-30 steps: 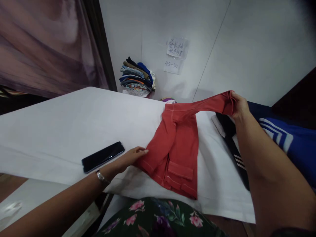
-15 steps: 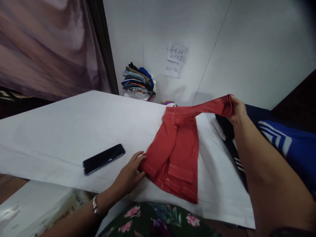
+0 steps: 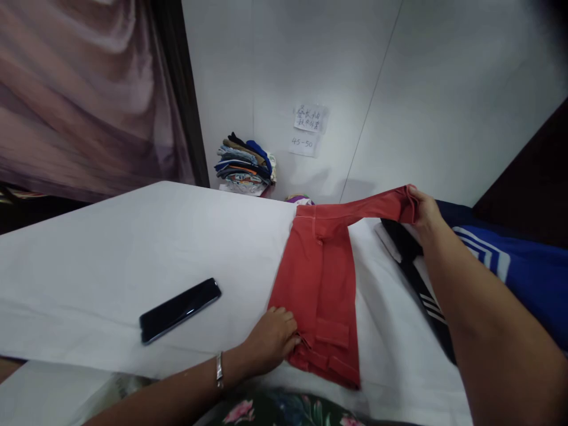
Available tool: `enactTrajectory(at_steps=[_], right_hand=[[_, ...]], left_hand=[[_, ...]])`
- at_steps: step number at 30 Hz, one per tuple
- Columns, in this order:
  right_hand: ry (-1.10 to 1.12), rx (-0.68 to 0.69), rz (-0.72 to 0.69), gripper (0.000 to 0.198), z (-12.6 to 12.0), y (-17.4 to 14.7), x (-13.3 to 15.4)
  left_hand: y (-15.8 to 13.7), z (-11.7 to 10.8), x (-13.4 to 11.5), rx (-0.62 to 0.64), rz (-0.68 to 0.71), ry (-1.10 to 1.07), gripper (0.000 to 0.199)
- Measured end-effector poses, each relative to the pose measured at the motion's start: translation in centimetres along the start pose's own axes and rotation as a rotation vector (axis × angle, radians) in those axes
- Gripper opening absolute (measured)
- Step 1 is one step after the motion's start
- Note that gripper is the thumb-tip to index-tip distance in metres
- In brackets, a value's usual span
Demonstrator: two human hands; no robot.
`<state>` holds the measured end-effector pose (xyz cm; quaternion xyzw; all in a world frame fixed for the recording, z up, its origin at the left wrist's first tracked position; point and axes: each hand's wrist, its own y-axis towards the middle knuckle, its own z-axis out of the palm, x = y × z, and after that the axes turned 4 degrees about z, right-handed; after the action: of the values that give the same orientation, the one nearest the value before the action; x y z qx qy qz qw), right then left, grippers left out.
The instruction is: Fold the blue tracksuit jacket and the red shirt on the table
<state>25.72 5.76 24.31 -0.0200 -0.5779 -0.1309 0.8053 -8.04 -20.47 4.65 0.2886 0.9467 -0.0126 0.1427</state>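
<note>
A red jacket (image 3: 310,266) with pale stitching lies partly folded on the white-covered table (image 3: 110,248). One of its sleeves stretches out to the right, where my right hand (image 3: 426,210) grips the cuff end, raised off the table. My left hand (image 3: 271,340), wearing a silver bracelet (image 3: 219,370), is closed on the lower left edge of the jacket near the hem. The left fingertips are partly hidden by the fabric.
A black phone (image 3: 180,310) lies left of the jacket. Black clothing with white stripes (image 3: 426,290) and a blue garment (image 3: 528,272) are at the right. Beyond the table sits a stack of folded clothes (image 3: 244,165); paper notes (image 3: 306,127) hang on the wall.
My left hand has moved right and inward, its fingers closing on the jacket and carrying the left hem edge inward. My right hand still holds the sleeve. The view has tilted slightly.
</note>
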Motion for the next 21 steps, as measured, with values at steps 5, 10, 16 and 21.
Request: enactTrajectory(at_steps=[5,10,16,21], right_hand=[[-0.034,0.038,0.217,0.024,-0.5,-1.3,0.8],[-0.290,0.273,0.113,0.012,1.6,-3.3,2.4],[-0.818,0.695,0.005,0.053,7.6,-11.4,0.6],[-1.353,0.881,-0.172,0.077,10.6,-20.0,-9.0]], left_hand=[[-0.2,-0.4,-0.3,-0.050,-0.045,-0.109,0.020],[0.1,-0.1,-0.5,0.059,0.003,-0.120,0.016],[1.5,-2.5,2.2,-0.045,-0.098,-0.778,0.032],[4.4,-3.7,5.1,-0.273,-0.462,-1.634,0.051]])
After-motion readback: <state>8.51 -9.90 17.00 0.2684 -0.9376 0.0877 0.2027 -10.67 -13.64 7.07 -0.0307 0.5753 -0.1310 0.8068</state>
